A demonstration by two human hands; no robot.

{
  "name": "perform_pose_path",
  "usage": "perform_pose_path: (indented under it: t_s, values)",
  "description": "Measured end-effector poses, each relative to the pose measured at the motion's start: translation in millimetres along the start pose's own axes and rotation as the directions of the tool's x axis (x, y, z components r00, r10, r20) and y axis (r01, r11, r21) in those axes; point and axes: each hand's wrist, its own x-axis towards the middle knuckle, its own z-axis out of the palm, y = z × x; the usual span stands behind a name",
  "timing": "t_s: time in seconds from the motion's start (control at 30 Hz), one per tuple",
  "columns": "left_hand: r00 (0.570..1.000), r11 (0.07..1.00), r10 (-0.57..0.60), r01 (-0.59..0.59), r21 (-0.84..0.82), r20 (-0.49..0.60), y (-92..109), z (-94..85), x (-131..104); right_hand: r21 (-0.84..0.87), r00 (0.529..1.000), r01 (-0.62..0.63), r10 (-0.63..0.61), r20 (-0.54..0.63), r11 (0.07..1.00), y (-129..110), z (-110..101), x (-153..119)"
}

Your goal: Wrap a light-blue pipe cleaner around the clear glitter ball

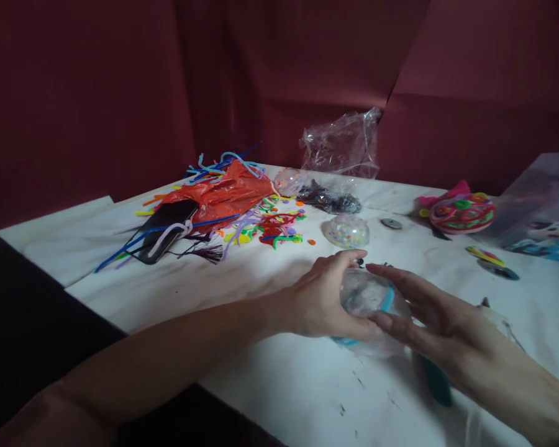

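Clear plastic, rounded like a small ball or dome with a light blue band (387, 299) at its edge, sits between both hands low on the white table (279, 372), near the middle of the view. This clear ball (366, 295) is cupped by the left hand (328, 301), whose fingers curl over its top and whose thumb runs beneath it, so that hand holds it. The right hand (435, 316) lies against the ball's other side with fingers stretched out nearly flat, touching it rather than gripping. Just beyond the hands rests a second clear ball (346, 231) filled with coloured specks. Farther back and to the left, a heap of pipe cleaners (261, 226) in many colours spreads over the table, partly covered by an orange plastic bag (223, 194), with a dark phone (165, 228) lying at the heap's near edge. A crumpled clear bag (342, 146) stands at the far side of the table against the dark red backdrop (121, 93), and a pile of small dark pieces (330, 198) lies in front of it. To the right, well apart from the hands, sits a round red craft piece (461, 212) wound with coloured cord, and a small grey disc (391, 223) lies between it and the speckled ball.
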Motion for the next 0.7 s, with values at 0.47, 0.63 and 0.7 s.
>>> perform_pose_path:
  t_s: [0.47,0.63,0.7]
  values:
    - [0.986,0.954,-0.028,0.075,-0.290,0.162,-6,-8.6,8,-0.037,0.999,0.053,-0.053,0.002,0.998,22,-14,-13]
    - [0.979,0.953,-0.099,0.145,-0.266,0.179,-2,-11.4,7,0.086,0.977,-0.148,0.160,-0.144,0.985,16,-11,-7]
    - [0.977,0.984,-0.127,0.146,-0.105,0.169,0,-11.8,6,0.119,0.965,-0.192,0.209,-0.156,0.974,10,-9,-2]
